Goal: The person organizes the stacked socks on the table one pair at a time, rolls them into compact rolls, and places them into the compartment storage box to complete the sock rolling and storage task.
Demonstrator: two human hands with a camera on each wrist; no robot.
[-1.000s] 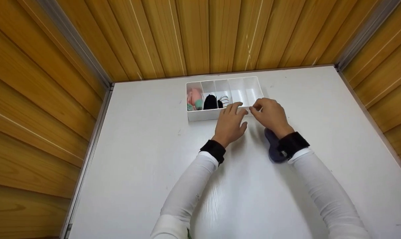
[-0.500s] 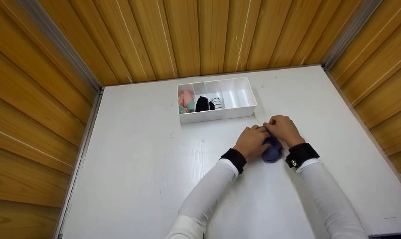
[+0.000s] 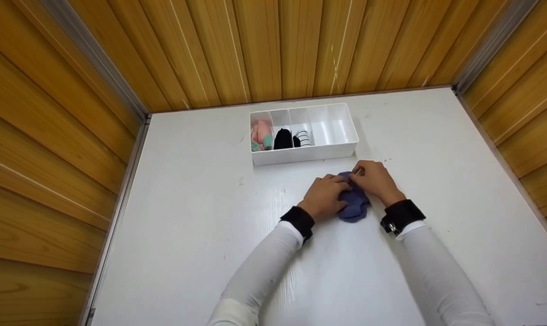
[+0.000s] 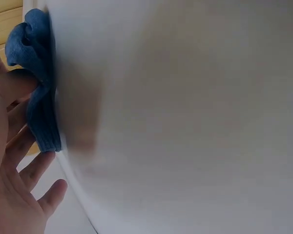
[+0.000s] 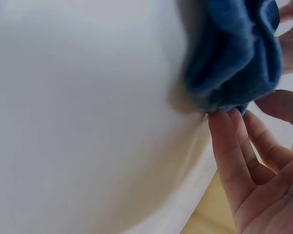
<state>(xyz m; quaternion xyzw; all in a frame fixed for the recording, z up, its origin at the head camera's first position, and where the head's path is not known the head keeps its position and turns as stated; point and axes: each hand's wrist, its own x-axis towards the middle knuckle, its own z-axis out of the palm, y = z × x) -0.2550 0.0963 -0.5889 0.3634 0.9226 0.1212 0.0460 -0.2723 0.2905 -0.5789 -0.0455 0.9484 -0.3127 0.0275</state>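
Note:
A blue sock point(image 3: 354, 206), bunched and folded, lies on the white table in front of the box's right end. My left hand point(image 3: 324, 195) holds its left side, the thumb pressed into the cloth in the left wrist view, where the sock point(image 4: 41, 73) shows loose folds. With thumb and fingertips my right hand point(image 3: 375, 181) pinches the sock's far edge; the right wrist view shows the fingers point(image 5: 229, 146) at the end of the folded cloth. Part of the sock is hidden under both hands.
Behind the hands stands a white divided box point(image 3: 300, 156). Its left compartments hold pink socks point(image 3: 262, 131) with green ends, a black rolled item point(image 3: 282, 139) and a black-and-white striped one point(image 3: 303, 138). Wood-patterned walls point(image 3: 255, 50) border the table point(image 3: 187, 203).
Both hands have come back from the box's front edge to the sock and taken hold of it. The sock, earlier lying flat under the right wrist, is now bunched between them.

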